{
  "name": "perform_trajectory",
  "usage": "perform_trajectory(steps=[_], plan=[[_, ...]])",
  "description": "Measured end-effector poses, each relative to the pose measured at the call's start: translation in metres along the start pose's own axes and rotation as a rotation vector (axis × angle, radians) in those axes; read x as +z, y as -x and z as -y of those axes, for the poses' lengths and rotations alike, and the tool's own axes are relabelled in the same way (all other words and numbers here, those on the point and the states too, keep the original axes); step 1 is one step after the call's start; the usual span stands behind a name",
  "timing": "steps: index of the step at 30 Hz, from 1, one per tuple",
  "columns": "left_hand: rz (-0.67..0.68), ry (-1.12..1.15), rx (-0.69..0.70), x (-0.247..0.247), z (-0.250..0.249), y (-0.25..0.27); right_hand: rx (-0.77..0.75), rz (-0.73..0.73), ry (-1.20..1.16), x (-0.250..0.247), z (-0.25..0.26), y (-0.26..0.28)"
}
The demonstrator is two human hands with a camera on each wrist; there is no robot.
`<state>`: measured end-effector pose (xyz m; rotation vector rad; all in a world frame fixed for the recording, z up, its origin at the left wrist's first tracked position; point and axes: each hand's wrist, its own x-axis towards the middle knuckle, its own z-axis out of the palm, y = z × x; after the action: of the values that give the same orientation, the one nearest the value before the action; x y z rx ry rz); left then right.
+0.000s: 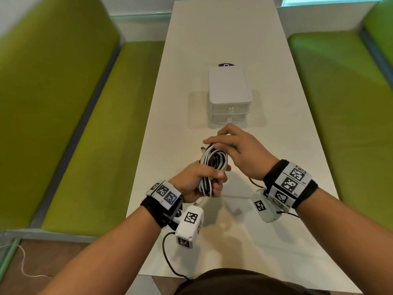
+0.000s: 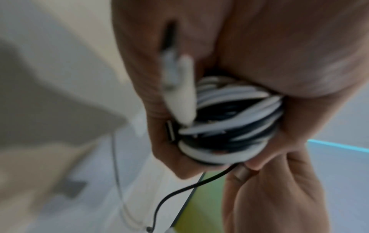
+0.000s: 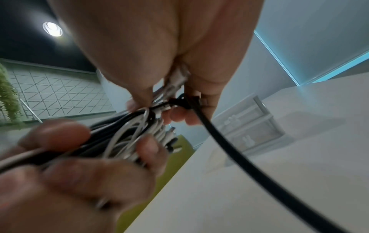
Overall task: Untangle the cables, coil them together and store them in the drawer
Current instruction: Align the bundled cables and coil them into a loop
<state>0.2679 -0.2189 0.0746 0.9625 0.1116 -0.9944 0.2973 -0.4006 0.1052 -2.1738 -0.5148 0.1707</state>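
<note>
Green benches flank a long white table (image 1: 276,231). Above its near end, the coil of black and white cables (image 1: 212,165) looks light, springy and slippery. The left hand (image 1: 197,182) grips its lower bend; the right hand (image 1: 238,150) pinches the top. Squeezing all loops at once should hold it. Closed drawers (image 1: 230,107) sit mid-table.

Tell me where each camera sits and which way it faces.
Head: worn on the head, facing down at the table, drawers, both forearms and hands.
Left wrist: along the left hand gripping the coil.
Right wrist: along the right hand pinching the coil's top; drawers beyond.
All share the coil.
</note>
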Motion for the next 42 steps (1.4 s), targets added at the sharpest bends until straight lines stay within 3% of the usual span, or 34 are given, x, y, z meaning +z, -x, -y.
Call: perform_trajectory(steps=[4,7,11,14,20,25,31,38,42], plan=[[0.028,0.0,0.053,-0.004,0.0,0.0,0.023,0.014,-0.124,0.005,0.0,0.003],[0.022,0.038,0.129,-0.001,0.001,-0.004,0.069,-0.129,-0.22,0.006,0.007,0.002],[-0.176,0.078,0.289,0.003,0.004,-0.017,0.253,-0.417,-0.491,0.016,0.016,0.004],[-0.279,0.054,0.369,0.002,0.007,-0.02,0.324,-0.468,-0.532,0.021,0.014,0.005],[-0.372,0.119,0.38,0.009,0.009,-0.024,0.342,-0.394,-0.364,0.038,0.007,0.012],[-0.299,0.172,0.34,0.007,0.005,-0.021,0.347,-0.339,-0.34,0.042,-0.003,0.014],[-0.211,0.248,0.33,0.007,0.004,-0.02,0.346,-0.333,-0.515,0.035,0.002,0.009],[-0.138,0.193,0.276,0.001,-0.001,-0.018,0.501,-0.262,-0.773,0.016,0.011,0.012],[-0.073,0.178,0.266,-0.002,0.0,-0.018,0.519,-0.257,-0.709,0.015,0.009,0.012]])
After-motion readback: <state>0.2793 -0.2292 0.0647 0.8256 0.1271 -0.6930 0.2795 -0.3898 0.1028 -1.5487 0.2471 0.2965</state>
